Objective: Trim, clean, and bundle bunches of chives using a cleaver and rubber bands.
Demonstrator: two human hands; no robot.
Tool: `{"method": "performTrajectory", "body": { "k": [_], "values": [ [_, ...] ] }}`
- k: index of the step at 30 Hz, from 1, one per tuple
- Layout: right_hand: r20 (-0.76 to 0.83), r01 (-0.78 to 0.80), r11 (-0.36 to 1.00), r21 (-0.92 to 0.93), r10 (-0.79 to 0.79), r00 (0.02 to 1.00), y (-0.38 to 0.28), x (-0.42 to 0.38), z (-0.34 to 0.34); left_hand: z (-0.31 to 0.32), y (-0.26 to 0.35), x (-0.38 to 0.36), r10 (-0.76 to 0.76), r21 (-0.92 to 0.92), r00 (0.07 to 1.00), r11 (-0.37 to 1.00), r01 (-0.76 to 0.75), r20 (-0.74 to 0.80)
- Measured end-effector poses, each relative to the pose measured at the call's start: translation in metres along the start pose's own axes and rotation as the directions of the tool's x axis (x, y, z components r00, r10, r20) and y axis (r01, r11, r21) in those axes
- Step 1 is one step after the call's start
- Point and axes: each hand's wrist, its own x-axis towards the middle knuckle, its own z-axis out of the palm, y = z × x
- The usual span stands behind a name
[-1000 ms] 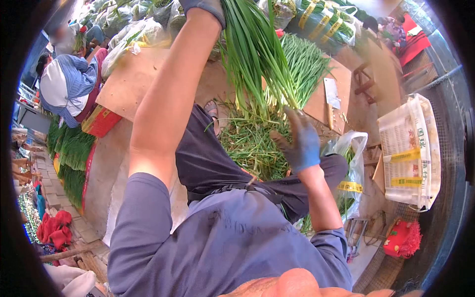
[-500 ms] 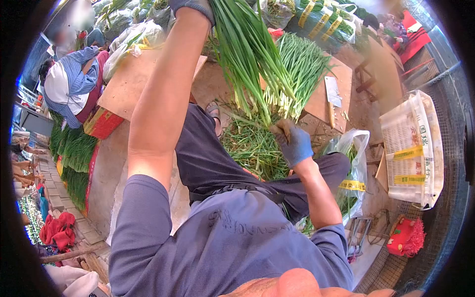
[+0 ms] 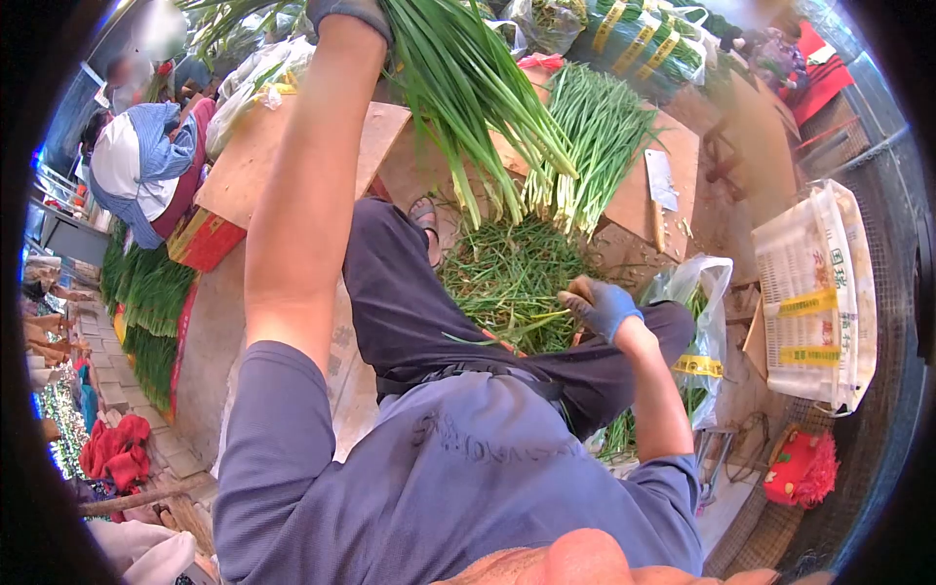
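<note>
My left hand (image 3: 353,14), in a grey work glove, is raised at the top edge and closed around a bunch of long green chives (image 3: 473,83). Their pale stem ends point down and to the right. My right hand (image 3: 606,306), in a blue-grey glove, is closed above my bent knee. A few loose chive leaves (image 3: 526,323) trail leftward from its fingertips. Beneath lies a heap of chive scraps (image 3: 512,268) between my legs. Trimmed chives (image 3: 595,136) rest on a board just beyond, stem ends toward me.
A cleaver (image 3: 660,185) lies on the wooden board (image 3: 632,200) at right. Beside my knee stands a clear plastic bag (image 3: 710,322) of greens; farther right is a white plastic crate (image 3: 814,292). Another person (image 3: 141,171) bends at left, near stacked chives (image 3: 146,292) and a red box (image 3: 203,242).
My right hand has moved down and right, away from the stems of the held bunch, with leaves at its fingertips. My left hand has shifted slightly left and up with the chives.
</note>
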Motion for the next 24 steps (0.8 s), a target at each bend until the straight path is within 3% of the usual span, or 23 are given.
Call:
{"method": "performTrajectory", "body": {
  "k": [1,3,4,5,6,9,10,12,13,16,17,21,24],
  "values": [
    [-0.164,0.157,0.953,-0.261,-0.204,0.965,0.008,0.014,0.011,-0.003,-0.002,0.001,-0.016,0.005,0.999,1.0,0.016,0.038],
    [-0.424,0.252,0.953,-0.167,-0.3,0.855,-0.006,0.035,0.02,-0.008,-0.004,0.008,-0.052,0.013,0.991,0.999,0.051,0.124],
    [-0.431,0.309,0.927,0.212,-0.195,0.881,-0.013,0.052,0.031,-0.009,-0.005,0.011,-0.053,0.002,0.993,0.999,0.053,0.106],
    [-0.396,0.323,0.763,0.56,-0.097,0.913,-0.02,0.071,0.047,-0.011,-0.007,0.016,-0.055,-0.007,0.995,0.998,0.056,0.087],
    [-0.326,0.294,0.485,0.824,-0.02,0.945,-0.029,0.087,0.056,-0.012,-0.008,0.017,-0.057,-0.017,0.996,0.998,0.058,0.069],
    [-0.279,0.275,0.16,0.948,-0.002,0.96,-0.06,0.122,0.062,-0.014,-0.012,0.013,-0.164,0.112,0.985,0.981,0.157,0.054],
    [-0.29,0.29,-0.03,0.957,0.005,0.957,-0.07,0.124,0.06,-0.014,-0.015,0.013,-0.137,0.07,0.99,0.989,0.134,0.037],
    [-0.301,0.287,-0.397,0.872,0.028,0.953,-0.091,0.12,0.049,-0.01,-0.022,0.014,-0.086,-0.015,0.996,0.996,0.085,-0.003],
    [-0.294,0.283,-0.489,0.825,0.055,0.954,-0.089,0.126,0.053,-0.005,-0.017,0.003,-0.164,-0.022,0.987,0.986,0.164,0.006],
    [-0.286,0.219,-0.451,0.865,-0.085,0.954,-0.073,0.142,0.049,0.003,-0.016,0.0,-0.171,-0.105,0.984,0.981,0.166,-0.043],
    [-0.302,0.235,-0.527,0.817,-0.044,0.952,-0.073,0.149,0.053,0.004,-0.016,-0.002,-0.171,-0.112,0.984,0.98,0.164,-0.054],
    [-0.305,0.113,-0.676,0.728,-0.171,0.937,-0.07,0.137,0.048,0.003,-0.019,-0.001,-0.174,-0.161,0.984,0.973,0.166,-0.035],
    [-0.081,-0.026,-0.458,0.888,-0.213,0.974,-0.06,0.113,0.042,-0.017,-0.022,0.018,-0.229,-0.115,0.964,0.963,0.245,0.138]
  ]
}}
